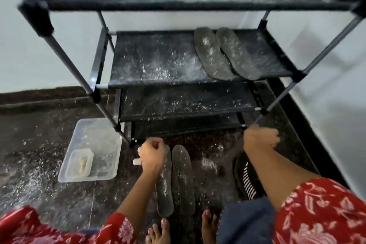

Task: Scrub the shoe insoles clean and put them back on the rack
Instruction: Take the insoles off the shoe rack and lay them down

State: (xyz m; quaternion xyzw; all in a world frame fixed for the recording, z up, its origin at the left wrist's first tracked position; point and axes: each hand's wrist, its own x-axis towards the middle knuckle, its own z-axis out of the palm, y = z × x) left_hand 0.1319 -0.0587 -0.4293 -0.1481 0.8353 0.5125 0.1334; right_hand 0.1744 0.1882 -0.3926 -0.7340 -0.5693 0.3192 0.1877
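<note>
Floor: dark speckled stone floor (208, 166), strewn with white powder, thickest at the left edge and in a small patch just right of the floor insoles.
Walls: pale wall (23, 49) behind and to both sides; a dark skirting strip runs along its foot.
Rack: black shoe rack (158, 61) with grey poles and several fabric shelves, all dusted with white powder; it stands on the floor against the wall.
Insoles on rack: two grey rack insoles (223, 53) lie side by side at the right end of the second shelf, touching, heels past the front edge, powder on them.
Insoles on floor: two grey floor insoles (179, 176) lie side by side in front of the rack, toes toward it.
Left hand: the left hand (153, 154) is curled over the toe of the left floor insole, gripping a white object (137, 161); what it is I cannot tell.
Right hand: the right hand (259, 139) is clamped on the rack's front right pole near its foot.
Tray: clear plastic tray (103, 140) by the rack's front left leg, holding a small clear tub (80, 162).
Shoe: a black shoe with white stripes (247, 180) lies under the right forearm.
Feet: bare feet (158, 232) at the insoles' heels.
</note>
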